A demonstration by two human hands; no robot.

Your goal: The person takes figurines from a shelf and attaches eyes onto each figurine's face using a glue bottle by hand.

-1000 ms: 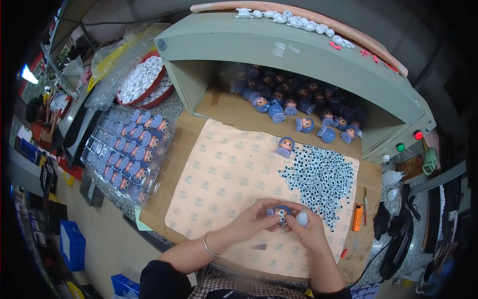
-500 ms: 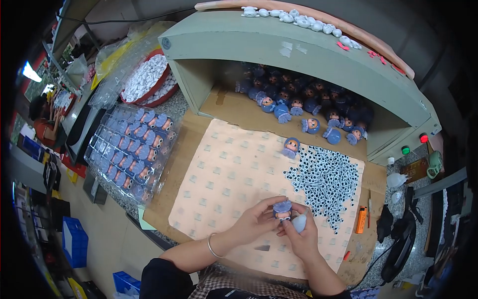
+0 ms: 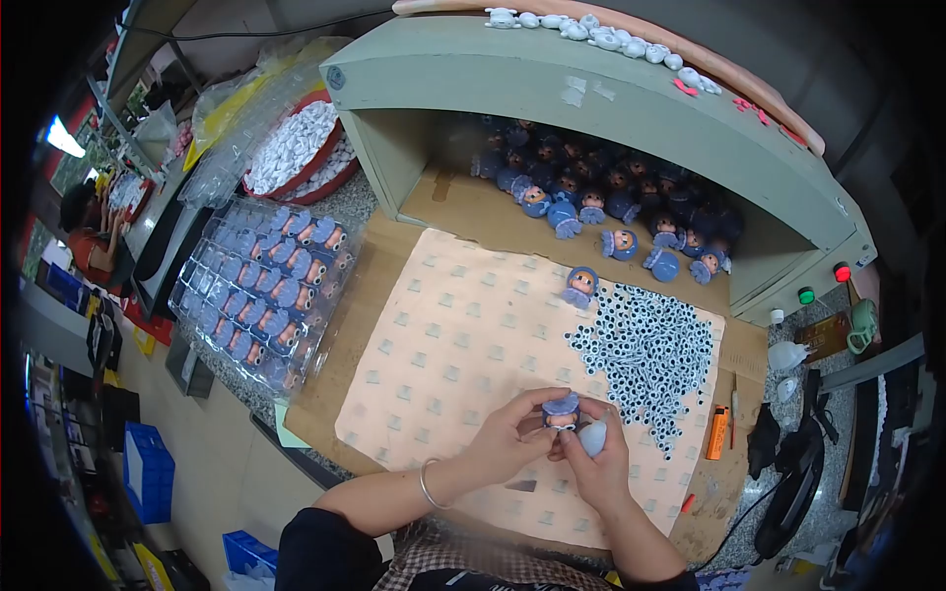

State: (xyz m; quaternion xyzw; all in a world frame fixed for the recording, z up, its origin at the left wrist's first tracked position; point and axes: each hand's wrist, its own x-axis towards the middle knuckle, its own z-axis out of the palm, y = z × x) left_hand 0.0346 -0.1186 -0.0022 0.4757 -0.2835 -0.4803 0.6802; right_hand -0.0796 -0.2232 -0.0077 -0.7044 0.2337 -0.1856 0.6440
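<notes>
Near the front of the pink patterned cloth (image 3: 424,345), my left hand (image 3: 507,438) pinches a small blue-hooded doll head (image 3: 561,412) from the left. White goggle-like eye pieces show across its face. My right hand (image 3: 599,463) has its fingers on the doll's right side and also holds a small pale squeeze bottle (image 3: 592,438) against the palm. Just beyond my right hand lies a wide spread of small white and black eye pieces (image 3: 650,350). A single doll head (image 3: 580,287) rests at the far edge of that spread.
Many doll heads (image 3: 621,244) fill the green cabinet (image 3: 591,94) behind the cloth. Clear trays of dolls (image 3: 261,291) and red baskets of white parts (image 3: 296,148) stand left. An orange lighter (image 3: 717,433) lies right. Another person (image 3: 89,241) sits far left.
The doll head has turned in my fingers, from facing up toward me to showing the top of its hood. The camera view has shifted slightly.
</notes>
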